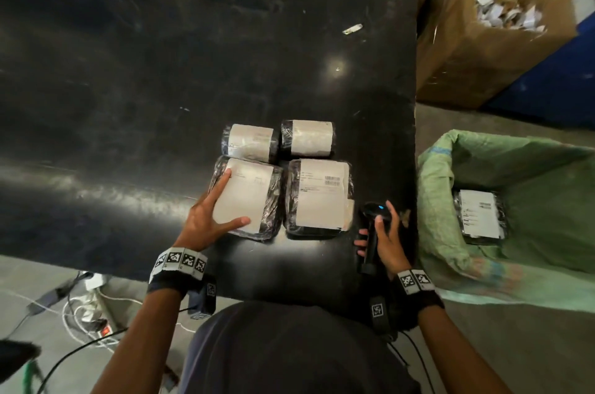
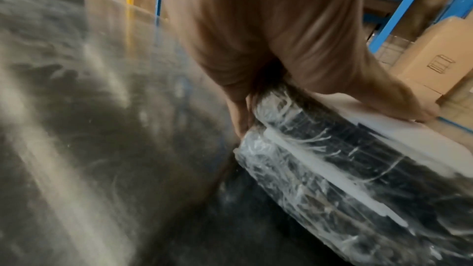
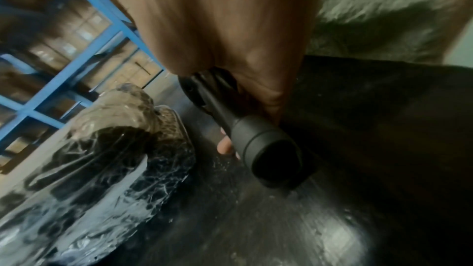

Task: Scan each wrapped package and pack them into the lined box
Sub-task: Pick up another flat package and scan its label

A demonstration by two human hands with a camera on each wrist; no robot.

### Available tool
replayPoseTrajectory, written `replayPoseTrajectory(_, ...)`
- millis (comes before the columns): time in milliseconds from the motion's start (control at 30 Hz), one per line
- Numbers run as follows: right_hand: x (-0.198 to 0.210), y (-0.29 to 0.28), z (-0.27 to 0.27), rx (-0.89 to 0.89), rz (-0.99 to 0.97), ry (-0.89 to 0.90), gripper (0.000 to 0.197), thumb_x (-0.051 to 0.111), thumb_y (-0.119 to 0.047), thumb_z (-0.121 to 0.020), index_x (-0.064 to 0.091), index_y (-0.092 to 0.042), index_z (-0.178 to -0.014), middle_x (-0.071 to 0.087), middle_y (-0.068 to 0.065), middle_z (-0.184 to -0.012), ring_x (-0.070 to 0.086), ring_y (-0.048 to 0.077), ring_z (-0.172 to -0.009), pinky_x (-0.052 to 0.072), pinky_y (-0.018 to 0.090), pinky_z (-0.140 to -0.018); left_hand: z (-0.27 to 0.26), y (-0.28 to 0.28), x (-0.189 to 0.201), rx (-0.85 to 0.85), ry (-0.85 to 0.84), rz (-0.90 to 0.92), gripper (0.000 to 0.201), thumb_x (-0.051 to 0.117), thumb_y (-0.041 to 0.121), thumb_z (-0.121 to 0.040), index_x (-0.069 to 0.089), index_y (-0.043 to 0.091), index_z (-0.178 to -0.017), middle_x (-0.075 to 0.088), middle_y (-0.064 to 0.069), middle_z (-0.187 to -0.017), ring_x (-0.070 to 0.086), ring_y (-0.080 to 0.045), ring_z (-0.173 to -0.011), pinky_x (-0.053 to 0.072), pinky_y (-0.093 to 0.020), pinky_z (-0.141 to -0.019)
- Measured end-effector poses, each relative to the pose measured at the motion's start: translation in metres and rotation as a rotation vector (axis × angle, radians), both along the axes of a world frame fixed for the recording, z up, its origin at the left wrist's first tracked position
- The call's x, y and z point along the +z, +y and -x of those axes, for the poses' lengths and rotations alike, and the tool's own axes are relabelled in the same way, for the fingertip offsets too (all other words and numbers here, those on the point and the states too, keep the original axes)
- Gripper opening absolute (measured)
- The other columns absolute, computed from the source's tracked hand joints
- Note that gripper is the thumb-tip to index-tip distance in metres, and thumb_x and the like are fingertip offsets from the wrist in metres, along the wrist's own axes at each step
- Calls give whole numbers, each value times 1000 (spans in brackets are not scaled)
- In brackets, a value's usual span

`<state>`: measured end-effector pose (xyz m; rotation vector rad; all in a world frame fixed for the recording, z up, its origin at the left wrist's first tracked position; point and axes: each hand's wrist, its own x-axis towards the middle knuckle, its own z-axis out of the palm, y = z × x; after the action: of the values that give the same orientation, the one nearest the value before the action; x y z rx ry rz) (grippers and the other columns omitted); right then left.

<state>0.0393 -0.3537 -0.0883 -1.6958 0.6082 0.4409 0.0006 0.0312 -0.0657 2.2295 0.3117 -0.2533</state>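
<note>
Black tabletop (image 1: 161, 71), scuffed with pale grey streaks. The packages (image 1: 317, 197) are black under clear glossy film, each with a white label (image 1: 248, 200) bearing faint dark print. Matte black scanner (image 1: 373, 242) with a small blue light. Pale green woven liner (image 1: 434, 200). Brown cardboard box (image 1: 483, 55). Black wristbands (image 1: 174, 284) carry black-and-white square-patterned markers (image 1: 180, 260). Bright blue racking (image 3: 102, 7).

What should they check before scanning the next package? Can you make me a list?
1. Holding the scanner: ok, the right hand grips it.
2. Steadying the near left package: ok, the left hand rests on its label.
3. Barcode showing there: cannot tell, print too faint.
4. Aim: not ok, the scanner is off beside the near right package.
5. Room in the lined box: ok, one packed package inside, liner bare around it.
</note>
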Motion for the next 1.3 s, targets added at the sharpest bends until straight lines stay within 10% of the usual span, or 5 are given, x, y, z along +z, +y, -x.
replayPoseTrajectory(400,8,4,-13,19,51,-43,49,35,-49,-101,18,-44,-147,64,24,-119,61,4,-42,45,23,-38,-3,-24,24,53,-89,-152,98,83,51,-72,28,51,-152,57,-18,-124,61,-39,-108,54,-52,-95)
replayPoseTrajectory(633,23,8,-11,-37,140,-104,40,30,-53,-101,35,-44,-139,67,18,-85,42,14,-33,36,21,-41,0,-36,35,202,-209,-121,60,67,40,-92,43,50,-146,56,-12,-103,57,-24,-90,52,-50,-95)
replayPoseTrajectory(900,137,33,-3,75,-158,-452,38,30,-56,-98,39,-49,-134,62,17,-85,44,21,-41,38,25,-41,7,-48,80,268,-503,-186,57,70,29,-92,50,41,-144,46,-5,-107,50,-14,-80,53,-38,-86)
replayPoseTrajectory(1133,210,67,9,208,-335,-629,38,24,-44,-104,37,-39,-140,61,22,-92,44,23,-42,42,29,-42,-30,-94,95,342,-693,-56,58,70,25,-92,50,32,-147,46,-9,-102,44,-7,-78,35,1,-80)
replayPoseTrajectory(1300,231,71,15,227,-326,-643,39,30,-47,-99,40,-40,-136,61,21,-92,49,17,-43,42,26,-40,-44,-126,99,455,-704,62,58,67,27,-94,46,38,-148,47,-12,-109,53,-15,-85,42,-15,-86)
